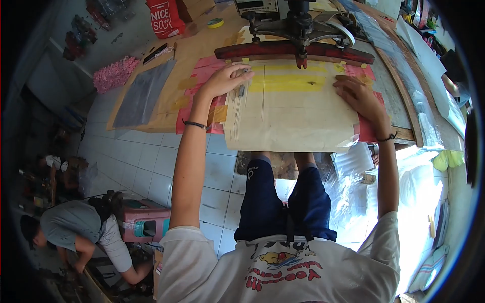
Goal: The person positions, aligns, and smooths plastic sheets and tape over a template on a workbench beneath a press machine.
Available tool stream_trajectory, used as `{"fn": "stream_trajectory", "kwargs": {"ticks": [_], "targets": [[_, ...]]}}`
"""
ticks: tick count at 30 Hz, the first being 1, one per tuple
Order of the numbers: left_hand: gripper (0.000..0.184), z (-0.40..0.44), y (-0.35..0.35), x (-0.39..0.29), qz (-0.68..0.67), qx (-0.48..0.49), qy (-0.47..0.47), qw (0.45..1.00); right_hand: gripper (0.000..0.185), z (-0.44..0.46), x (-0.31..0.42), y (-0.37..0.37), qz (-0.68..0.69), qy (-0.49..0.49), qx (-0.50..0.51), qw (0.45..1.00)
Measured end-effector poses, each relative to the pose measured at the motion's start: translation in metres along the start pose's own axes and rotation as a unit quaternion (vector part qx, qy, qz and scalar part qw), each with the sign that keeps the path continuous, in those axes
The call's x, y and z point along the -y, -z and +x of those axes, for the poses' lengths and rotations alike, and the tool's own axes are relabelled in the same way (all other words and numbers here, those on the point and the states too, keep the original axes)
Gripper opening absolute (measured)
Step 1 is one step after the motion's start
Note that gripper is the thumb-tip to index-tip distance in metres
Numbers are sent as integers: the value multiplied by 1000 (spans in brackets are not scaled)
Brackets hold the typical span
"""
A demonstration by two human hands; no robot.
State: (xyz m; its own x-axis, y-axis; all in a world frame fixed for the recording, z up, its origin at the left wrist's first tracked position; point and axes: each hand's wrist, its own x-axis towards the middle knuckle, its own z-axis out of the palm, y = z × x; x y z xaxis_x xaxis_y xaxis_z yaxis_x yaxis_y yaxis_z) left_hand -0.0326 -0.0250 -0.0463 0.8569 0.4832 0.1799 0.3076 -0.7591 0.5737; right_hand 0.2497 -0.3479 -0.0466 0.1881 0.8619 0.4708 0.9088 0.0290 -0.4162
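- Beige sheet (298, 118) lay on desk (393, 96), before red bar (293, 49).
- Left hand (225, 83) touched its left side; grip unclear.
- Right hand (362, 98) rested on right side, grip released.
- Good handling needed even, light pressure, sheet square to bar.

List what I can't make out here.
All in the head view:
- Whatever lies under the left hand: hidden by its fingers.
- Table beneath the tan sheet: covered by it.
- Top of the black metal bracket: cut off by the upper edge.
- Small lettering on the boxed device: too small.
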Motion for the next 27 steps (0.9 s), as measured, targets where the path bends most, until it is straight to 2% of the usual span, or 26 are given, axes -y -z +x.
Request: {"fn": "stream_trajectory", "kwargs": {"ticks": [2, 3, 6, 7, 10, 14, 18, 20, 23, 27], "targets": [[70, -19, -1, 3, 36, -23, -20, 999, 21, -25, 16, 6, -6, -32, -22, 999], [73, -37, -3, 5, 122, -18, -8, 992, 22, -37, 22, 9, -7, -50, -34, 998], [71, -98, -15, -4, 138, -112, -71, 982, 23, -64, 35, 11, 39, -135, -83, 987], [71, -110, -15, -6, 137, -124, -66, 981, 22, -68, 42, 7, 15, -142, -103, 984], [70, -128, -20, -14, 148, -156, -37, 976, 23, -67, 54, 0, -76, -142, -111, 981], [74, -129, -26, -29, 184, -173, -5, 967, 26, -68, 49, 2, -89, -107, -94, 986], [80, -127, -23, -27, 196, -166, -15, 966, 28, -69, 43, 5, -98, -83, -84, 988], [78, -127, -23, -27, 206, -163, -19, 965, 26, -70, 45, 4, -90, -85, -92, 988], [73, -127, -23, -28, 202, -163, -23, 966, 23, -61, 51, 4, -3, -200, -99, 975], [57, -129, -27, -30, 161, -185, -52, 968, 23, -56, 26, 0, 103, -203, -102, 968]]}}
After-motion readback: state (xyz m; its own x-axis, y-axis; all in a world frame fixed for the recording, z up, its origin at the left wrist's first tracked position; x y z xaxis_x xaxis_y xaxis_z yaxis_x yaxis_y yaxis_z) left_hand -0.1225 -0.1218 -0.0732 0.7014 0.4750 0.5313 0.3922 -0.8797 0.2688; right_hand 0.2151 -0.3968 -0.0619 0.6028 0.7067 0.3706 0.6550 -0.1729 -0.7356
